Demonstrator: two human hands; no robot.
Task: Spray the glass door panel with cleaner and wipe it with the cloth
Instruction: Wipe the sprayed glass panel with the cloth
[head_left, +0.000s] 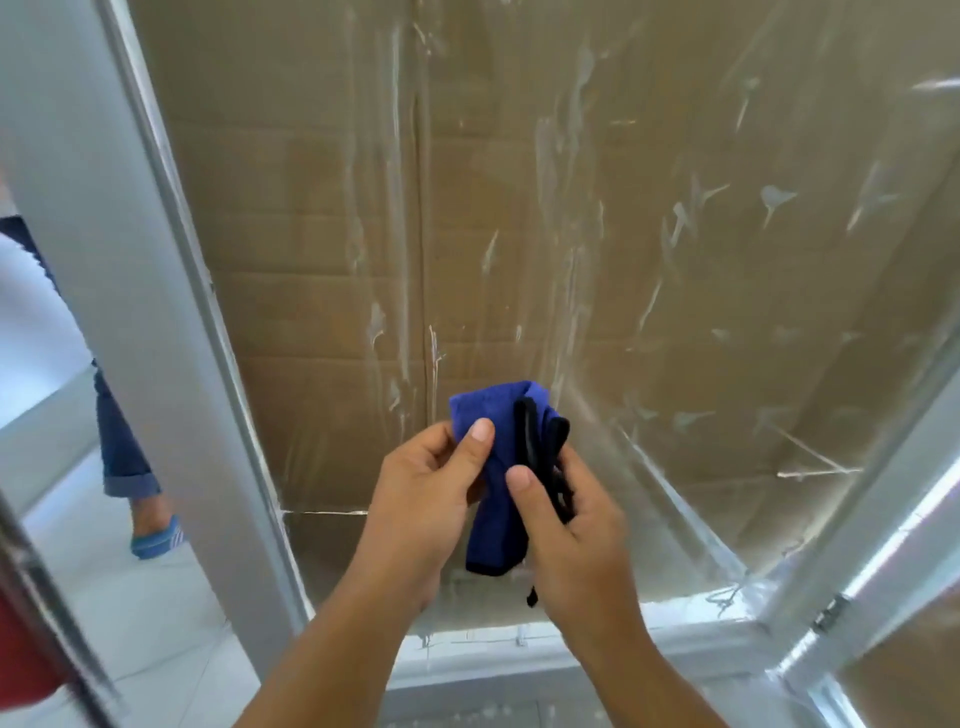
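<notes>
The glass door panel (571, 234) fills most of the view, streaked with white smears, with brown cardboard showing behind it. In front of its lower part I hold a bunched blue cloth (493, 499) with a black edge. My left hand (421, 493) grips the cloth's left side, thumb pressed on its front. My right hand (571, 525) grips its right side, thumb on the blue fabric and fingers curled round the black edging. No spray bottle is in view.
A white door frame (130, 260) runs down the left, and its bottom rail (675, 639) crosses below my hands. Another framed pane (893, 571) angles in at the right. A person's leg in jeans and a blue shoe (156, 535) stands on the tiled floor at left.
</notes>
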